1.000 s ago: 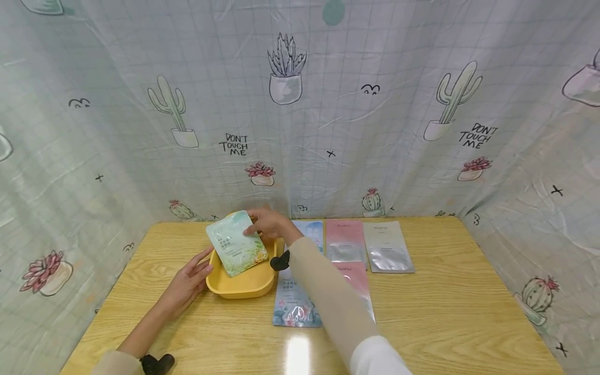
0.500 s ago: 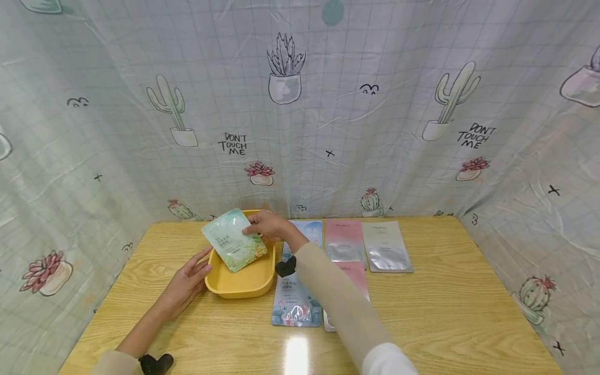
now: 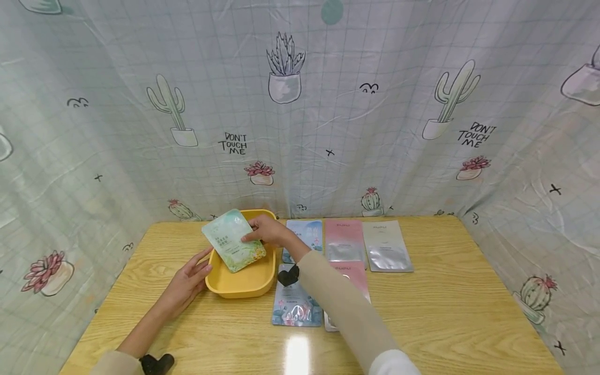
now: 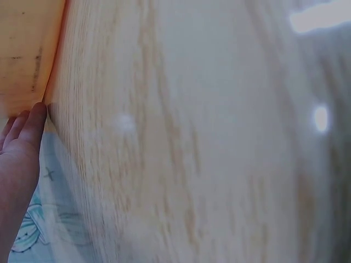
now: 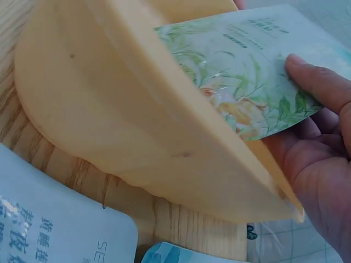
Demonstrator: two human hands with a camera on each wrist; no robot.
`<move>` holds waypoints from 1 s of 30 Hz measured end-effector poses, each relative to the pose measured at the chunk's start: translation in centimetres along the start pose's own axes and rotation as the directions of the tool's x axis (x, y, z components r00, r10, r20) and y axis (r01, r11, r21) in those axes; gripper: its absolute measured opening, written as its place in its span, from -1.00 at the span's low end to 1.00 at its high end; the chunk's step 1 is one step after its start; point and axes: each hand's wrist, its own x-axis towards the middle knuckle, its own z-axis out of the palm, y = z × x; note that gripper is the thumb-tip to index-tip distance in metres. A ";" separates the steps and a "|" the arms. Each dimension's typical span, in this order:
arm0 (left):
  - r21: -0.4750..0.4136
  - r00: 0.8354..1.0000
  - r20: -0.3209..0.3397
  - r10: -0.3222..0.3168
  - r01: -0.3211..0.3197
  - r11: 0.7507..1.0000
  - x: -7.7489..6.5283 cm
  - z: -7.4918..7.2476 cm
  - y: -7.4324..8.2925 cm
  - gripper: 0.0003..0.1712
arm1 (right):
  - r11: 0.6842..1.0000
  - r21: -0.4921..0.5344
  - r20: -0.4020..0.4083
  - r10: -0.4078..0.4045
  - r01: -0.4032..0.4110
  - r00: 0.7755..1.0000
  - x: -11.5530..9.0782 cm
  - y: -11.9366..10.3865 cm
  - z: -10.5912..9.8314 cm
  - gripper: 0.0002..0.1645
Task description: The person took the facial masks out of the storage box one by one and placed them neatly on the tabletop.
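Note:
My right hand (image 3: pixel 271 232) pinches a pale green mask sachet (image 3: pixel 233 244) by its right edge, thumb on the printed face. The sachet is tilted over a yellow plastic bin (image 3: pixel 241 292). In the right wrist view the bin's wall (image 5: pixel 109 98) hides the sachet's lower corner. My left hand (image 3: pixel 185 285) rests against the bin's left side with fingers fairly straight. The left wrist view shows that hand (image 4: pixel 21 156) with its fingertips at the bin's wall (image 4: pixel 27 49).
Right of the bin lie two blue sachets, one far (image 3: pixel 304 234) and one near (image 3: pixel 297 307). Beside them are two pink ones, far (image 3: pixel 344 239) and near (image 3: pixel 352 276), then a cream-silver one (image 3: pixel 388 247). A patterned curtain (image 3: pixel 328 114) hangs behind the wooden table (image 3: pixel 450 312).
The green sachet has shifted slightly left, and my right hand's thumb sits a little lower on it. My right forearm has moved a bit to the right. The left hand stays put.

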 end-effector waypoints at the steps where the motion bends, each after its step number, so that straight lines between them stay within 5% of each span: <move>1: 0.001 1.000 0.003 0.000 0.000 1.000 0.0 0.0 0.0 -0.25 | 1.000 -0.016 -0.010 -0.014 0.014 1.000 -0.1 0.0 0.0 -0.76; 6: 0.002 1.000 0.007 -0.001 0.001 1.000 0.1 0.0 -0.2 -0.26 | 0.993 -0.075 -0.030 -0.097 0.094 0.995 -0.8 0.1 -0.1 -0.94; 11: -0.009 1.000 0.010 0.011 -0.011 1.000 0.0 -0.1 -0.2 -0.27 | 0.985 -0.107 -0.041 -0.144 0.138 0.989 -1.3 -0.1 -0.3 -0.88; 30: -0.005 0.999 0.024 0.027 -0.027 1.000 0.1 0.0 -0.3 -0.28 | 0.982 -0.112 -0.085 -0.164 0.155 0.983 -2.9 -0.3 -1.0 -0.83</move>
